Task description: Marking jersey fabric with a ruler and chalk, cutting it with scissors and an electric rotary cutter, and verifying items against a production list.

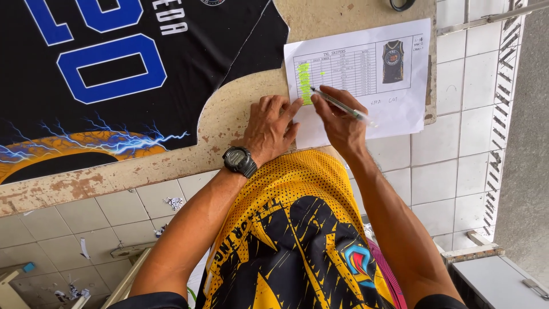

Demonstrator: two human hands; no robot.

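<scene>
Hands [269, 126] (two), one pen [343, 106], one sheet [394, 114]

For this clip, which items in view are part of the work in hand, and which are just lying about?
In use:
- pen, held in the right hand, tip on the table's highlighted column
- printed sheet with a table and a jersey picture, left hand beside its edge

Lying about:
- black jersey panel with blue numerals on the worktable
- paper scraps on the tiled floor
</scene>
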